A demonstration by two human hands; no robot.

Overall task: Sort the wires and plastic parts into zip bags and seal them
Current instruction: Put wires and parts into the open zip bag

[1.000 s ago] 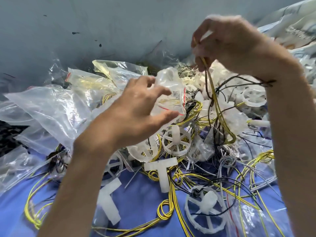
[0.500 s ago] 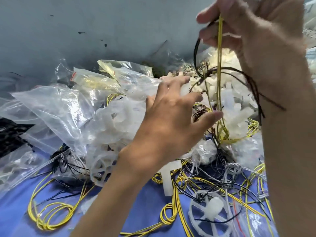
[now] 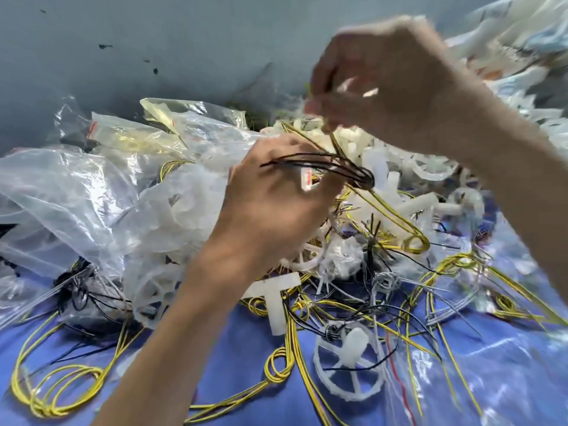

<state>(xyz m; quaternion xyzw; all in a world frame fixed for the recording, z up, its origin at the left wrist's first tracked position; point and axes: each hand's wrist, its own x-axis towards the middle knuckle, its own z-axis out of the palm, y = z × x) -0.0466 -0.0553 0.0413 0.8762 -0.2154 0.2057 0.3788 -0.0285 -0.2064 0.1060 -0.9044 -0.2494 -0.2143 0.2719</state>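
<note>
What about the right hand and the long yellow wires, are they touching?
Touching. The head view shows the yellow wires running up into the pinched fingers of the right hand, despite motion blur.

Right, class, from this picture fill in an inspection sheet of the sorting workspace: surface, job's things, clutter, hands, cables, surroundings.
Surface: blue cloth, mostly covered.
Job's things: yellow wire bundle with black wires hanging from the right hand; clear zip bags heaped left; white spoked wheel and T-shaped part on the cloth.
Clutter: pile of white plastic parts behind.
Hands: right hand pinches the bundle; left hand below it, grip blurred.
Cables: loose yellow wires looped across the cloth.
Surroundings: grey wall.
</note>
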